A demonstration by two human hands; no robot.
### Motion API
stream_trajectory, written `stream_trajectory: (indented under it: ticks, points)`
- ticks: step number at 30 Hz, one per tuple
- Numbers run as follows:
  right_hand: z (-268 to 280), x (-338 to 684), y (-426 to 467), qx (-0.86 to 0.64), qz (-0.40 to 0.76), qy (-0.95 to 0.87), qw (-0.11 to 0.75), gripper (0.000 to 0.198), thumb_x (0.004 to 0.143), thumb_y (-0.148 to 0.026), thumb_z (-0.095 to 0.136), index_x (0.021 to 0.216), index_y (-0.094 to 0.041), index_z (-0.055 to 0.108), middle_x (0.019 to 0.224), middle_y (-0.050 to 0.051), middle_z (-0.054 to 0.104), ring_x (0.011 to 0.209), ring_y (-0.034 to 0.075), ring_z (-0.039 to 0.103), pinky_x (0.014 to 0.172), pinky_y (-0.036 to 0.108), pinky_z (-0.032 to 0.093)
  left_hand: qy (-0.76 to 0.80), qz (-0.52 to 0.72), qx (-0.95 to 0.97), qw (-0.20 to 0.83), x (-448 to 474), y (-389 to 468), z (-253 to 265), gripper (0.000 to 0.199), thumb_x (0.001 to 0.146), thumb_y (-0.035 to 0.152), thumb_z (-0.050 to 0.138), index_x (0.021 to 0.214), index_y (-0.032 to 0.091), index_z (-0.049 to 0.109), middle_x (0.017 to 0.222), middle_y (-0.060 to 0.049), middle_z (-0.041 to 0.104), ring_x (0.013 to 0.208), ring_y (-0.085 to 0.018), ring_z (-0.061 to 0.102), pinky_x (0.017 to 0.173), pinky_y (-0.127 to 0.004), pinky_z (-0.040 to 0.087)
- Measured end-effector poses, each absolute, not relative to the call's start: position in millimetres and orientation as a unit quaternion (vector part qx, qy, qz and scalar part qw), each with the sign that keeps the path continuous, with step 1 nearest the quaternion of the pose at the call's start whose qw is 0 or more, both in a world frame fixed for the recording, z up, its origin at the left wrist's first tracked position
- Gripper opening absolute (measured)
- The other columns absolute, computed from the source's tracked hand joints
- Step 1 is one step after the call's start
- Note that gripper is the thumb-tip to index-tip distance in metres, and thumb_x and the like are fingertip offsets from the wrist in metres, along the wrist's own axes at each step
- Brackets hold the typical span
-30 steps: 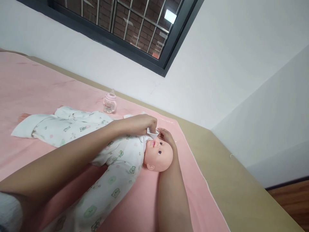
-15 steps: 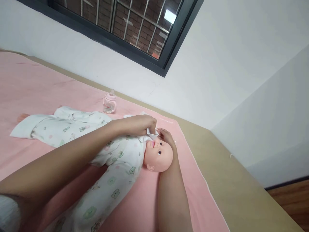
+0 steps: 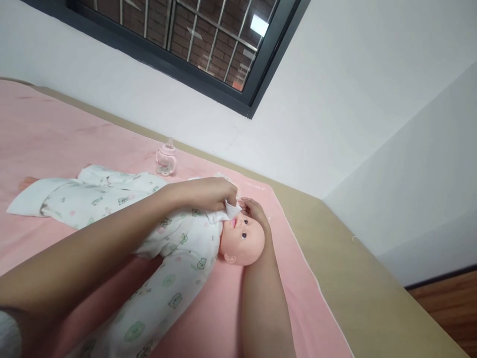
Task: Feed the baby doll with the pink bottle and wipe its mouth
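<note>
"Pinching the white cloth (image 3: 233,210) in closed fingers of your left hand (image 3: 219,193), you have its corner just beside the mouth of the doll (image 3: 197,238)."

"And where is the doll lying, and what does your right hand (image 3: 254,210) do?"

"It lies on the pink mat (image 3: 223,308), in patterned clothes (image 3: 164,288). Your right arm passes beyond the head (image 3: 246,246), and your right hand curves loosely around its far side, the fingers not closed. How firmly it touches, you cannot tell from this view."

"How will these things handle for you?"

"The cloth is probably soft and light, so it may fold under your pinch; take it near the corner. The head looks smooth and rather firm, perhaps a little slippery. You should support it with a broad palm from behind, because the neck may turn easily."
</note>
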State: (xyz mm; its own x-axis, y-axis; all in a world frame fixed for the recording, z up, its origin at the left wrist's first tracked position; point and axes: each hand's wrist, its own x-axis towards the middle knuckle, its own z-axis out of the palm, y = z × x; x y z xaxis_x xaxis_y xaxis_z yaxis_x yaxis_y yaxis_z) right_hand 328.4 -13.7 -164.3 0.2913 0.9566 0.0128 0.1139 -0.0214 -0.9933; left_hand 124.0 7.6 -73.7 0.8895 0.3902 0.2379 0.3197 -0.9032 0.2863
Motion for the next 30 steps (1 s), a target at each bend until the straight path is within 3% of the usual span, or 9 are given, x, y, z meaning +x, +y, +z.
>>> stream_trajectory:
  ticks: [10,16,25,30]
  points:
    - [-174.4,329.6,-19.4,-0.566,0.344,-0.488,0.569,0.045,0.073,-0.055,0.058,0.103,-0.022,0.061,0.099,0.004,0.066,0.094,0.021,0.061,0.077,0.033,0.051,0.174,0.142,0.964,0.139,124.1,1.0,-69.5,0.024,0.060,-0.008,0.044,0.058,0.017,0.048,0.069,0.001,0.053,0.062,-0.013,0.048,0.055,-0.025,0.029]
    - [-170.9,331.3,-7.9,-0.592,0.316,-0.496,0.551,0.037,0.070,-0.053,0.064,0.091,-0.023,0.062,0.085,0.004,0.066,0.086,0.022,0.062,0.071,0.034,0.050,0.173,0.132,0.965,0.148,124.8,-4.6,-66.4,0.024,0.065,-0.007,0.046,0.062,0.016,0.055,0.072,0.001,0.058,0.065,-0.013,0.051,0.059,-0.023,0.032]
    - [-172.6,332.8,-12.9,-0.585,0.344,-0.486,0.550,0.039,0.075,-0.056,0.057,0.093,-0.021,0.062,0.089,0.005,0.068,0.086,0.023,0.062,0.073,0.035,0.050,0.178,0.117,0.968,0.131,128.5,-10.1,-62.4,0.023,0.061,-0.006,0.046,0.057,0.016,0.051,0.068,0.000,0.058,0.062,-0.013,0.051,0.054,-0.025,0.029]
    - [-165.4,333.1,-4.6,-0.592,0.352,-0.502,0.523,0.036,0.072,-0.052,0.062,0.090,-0.021,0.062,0.087,0.005,0.067,0.088,0.023,0.061,0.075,0.035,0.050,0.172,0.120,0.967,0.142,129.4,-10.7,-62.6,0.022,0.060,-0.005,0.046,0.054,0.016,0.046,0.066,0.001,0.055,0.059,-0.012,0.048,0.053,-0.025,0.028]
